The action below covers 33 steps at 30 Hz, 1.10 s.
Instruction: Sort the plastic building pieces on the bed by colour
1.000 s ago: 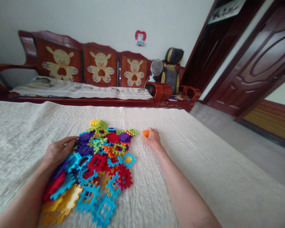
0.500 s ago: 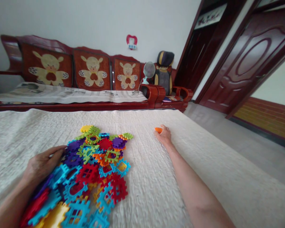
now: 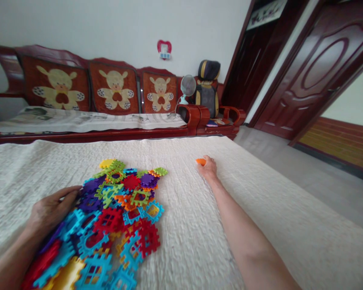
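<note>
Out on the far right part of the covered table, my right hand point(image 3: 208, 167) is closed around an orange interlocking plastic piece point(image 3: 201, 162), whose left part sticks out past the fingers. My left hand point(image 3: 50, 211) rests along the left side of a pile of toothed plastic building pieces. Its index finger and thumb are stretched towards a purple piece point(image 3: 90, 185) at the pile's edge; its other fingers are mostly hidden. Among the pile are a red window piece point(image 3: 109, 219), a light-blue window piece point(image 3: 94, 272), a green square frame point(image 3: 139, 197) and a yellow piece point(image 3: 107, 163).
A cream quilted cloth point(image 3: 187, 233) covers the table. Behind it stands a wooden sofa point(image 3: 115, 137) with bear-patterned cushions point(image 3: 115, 86). A small fan point(image 3: 188, 85) and a chair with a padded backrest point(image 3: 207, 96) are further right, near a brown door point(image 3: 314, 68).
The view has shifted slightly, moving the pile and both hands a little leftwards in the picture. My right hand still holds the orange piece; my left hand stays beside the pile.
</note>
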### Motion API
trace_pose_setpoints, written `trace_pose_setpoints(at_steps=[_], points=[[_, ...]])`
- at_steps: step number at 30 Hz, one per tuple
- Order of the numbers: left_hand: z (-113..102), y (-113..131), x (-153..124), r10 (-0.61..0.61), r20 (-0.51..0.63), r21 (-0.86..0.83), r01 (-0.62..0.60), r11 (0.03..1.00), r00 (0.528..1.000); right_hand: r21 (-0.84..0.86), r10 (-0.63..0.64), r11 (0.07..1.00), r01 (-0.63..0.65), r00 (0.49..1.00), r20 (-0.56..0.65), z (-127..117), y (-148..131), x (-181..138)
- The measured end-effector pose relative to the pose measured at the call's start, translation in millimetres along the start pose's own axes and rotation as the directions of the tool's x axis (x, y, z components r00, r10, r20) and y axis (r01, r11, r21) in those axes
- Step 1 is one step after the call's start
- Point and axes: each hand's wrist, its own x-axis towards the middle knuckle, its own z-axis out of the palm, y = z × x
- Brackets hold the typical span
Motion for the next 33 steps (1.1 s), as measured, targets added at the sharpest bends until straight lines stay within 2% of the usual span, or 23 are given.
trace_pose_setpoints(at_steps=[5, 14, 22, 26, 33], points=[[1, -4, 3, 0.006, 0.011, 0.023, -0.006, 1.000, 1.000, -0.055, 0.027, 0.998, -0.027, 1.000, 0.004, -1, -2, -2], [-5, 13, -5, -0.095, 0.022, -0.051, 0.096, 0.994, 0.995, -0.072, 0.034, 0.997, -0.034, 0.999, -0.001, -4, 1, 0], [-6, 11, -1, -0.050, 0.000, 0.043, 0.050, 0.998, 0.999, -0.077, 0.031, 0.997, -0.031, 1.000, -0.004, -5, 2, 0], [-3, 6, -1, -0.035, 0.035, 0.011, 0.035, 0.999, 0.999, -0.091, 0.015, 0.996, -0.016, 1.000, -0.011, 0, 5, 3], [6, -12, 6, 0.077, 0.039, 0.000, -0.077, 0.997, 0.996, -0.098, -0.009, 0.995, 0.009, 1.000, 0.001, 2, 5, 4]])
